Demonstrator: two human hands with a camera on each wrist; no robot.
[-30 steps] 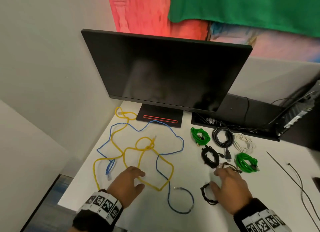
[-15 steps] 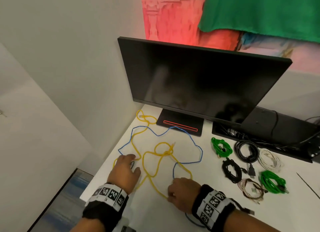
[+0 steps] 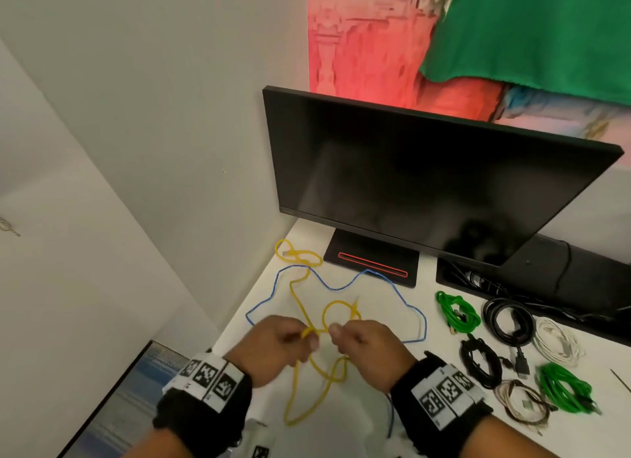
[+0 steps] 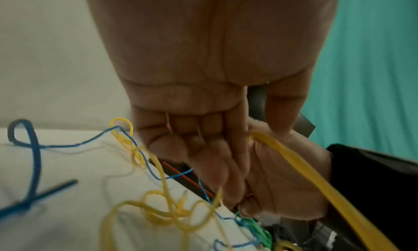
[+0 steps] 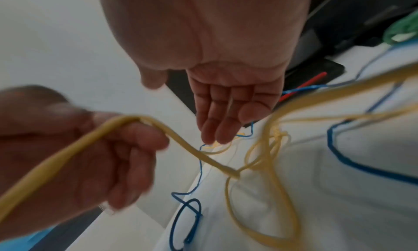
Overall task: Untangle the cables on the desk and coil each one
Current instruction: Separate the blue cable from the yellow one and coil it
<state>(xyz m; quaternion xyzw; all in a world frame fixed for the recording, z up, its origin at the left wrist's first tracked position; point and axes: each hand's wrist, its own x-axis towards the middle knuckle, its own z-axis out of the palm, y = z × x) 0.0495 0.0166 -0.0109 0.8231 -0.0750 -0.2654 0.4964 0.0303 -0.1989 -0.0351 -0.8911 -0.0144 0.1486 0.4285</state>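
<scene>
A white desk (image 3: 348,433) stands in a corner between plain pale walls; a big black flat screen (image 3: 426,184) sits at the back of it, dark and switched off; behind the screen hangs a red and pink picture (image 3: 362,40) with a green cloth (image 3: 532,30) over part of it; a black tray of wires (image 3: 478,280) lies at the back right.

On the right side of the desk lie little bundles that look wound up already: two bright green cable bundles (image 3: 457,312), a thick black cable coil (image 3: 508,321), a thin white cable coil (image 3: 556,339), a small black cable bundle (image 3: 478,358) and a brown and white cord bundle (image 3: 522,403); so I think a good part of the job is done.

Two are left; the long thin yellow cable (image 3: 304,310) and the long thin blue cable (image 3: 341,286) lie loose on the left side of the desk, and they cross each other in a few places; the yellow one has a small knot-like loop near its middle.

The left hand (image 3: 273,348) is lifted over the desk and its fingers are curled around the yellow cable; the right hand (image 3: 372,348) is close beside it; in the right wrist view its fingers (image 5: 217,122) hang straight and loose with nothing in them; from above it seems to touch the yellow loop, but I cannot tell for sure.

The yellow cable seems to be the one being worked on now; it must come free of the blue one, and then both need winding.
</scene>
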